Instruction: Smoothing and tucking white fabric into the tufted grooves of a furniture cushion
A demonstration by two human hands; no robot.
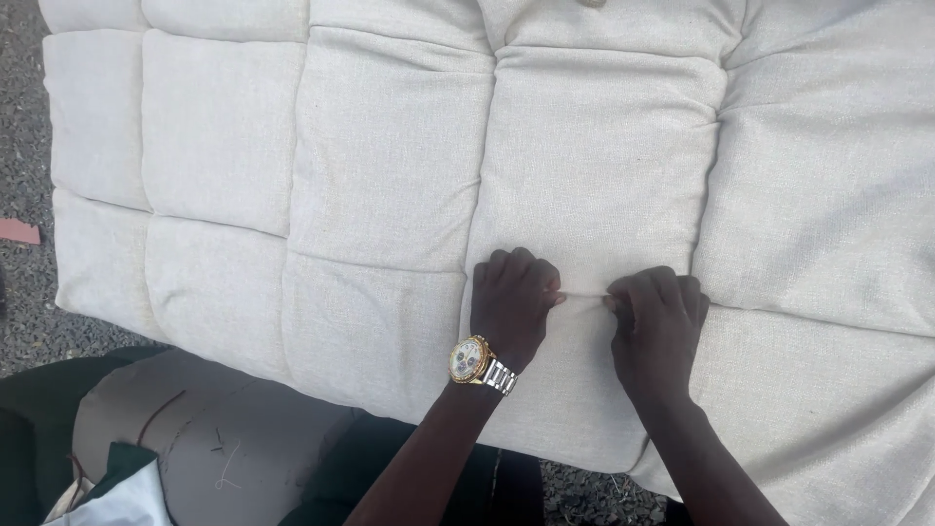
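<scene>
Cream woven fabric, quilted into square panels, covers the large cushion (390,146) that fills most of the head view. Both hands are pressed knuckles-up on the panel nearest the person, at the horizontal seam (584,290) that runs left to right between them. The left hand (513,304), with a gold and silver wristwatch (475,361) on its wrist, is curled shut, and a small fold of the fabric is pinched at its fingertips. The right hand (657,326) is likewise closed, with the same ridge of cloth gripped from the other side. The two hands are set near each other, a short span of seam left bare between them, so that the pinched crease lies directly between the fingertips and along the seam's long axis. Neither hand is clearly nearer to it. The cushion stretches away from the hands toward the top of the view and off to both sides. Dark gravel ground (19,234) is seen at the left edge, and a sheet of grey-brown board (224,429) lies below the cushion's near edge.
</scene>
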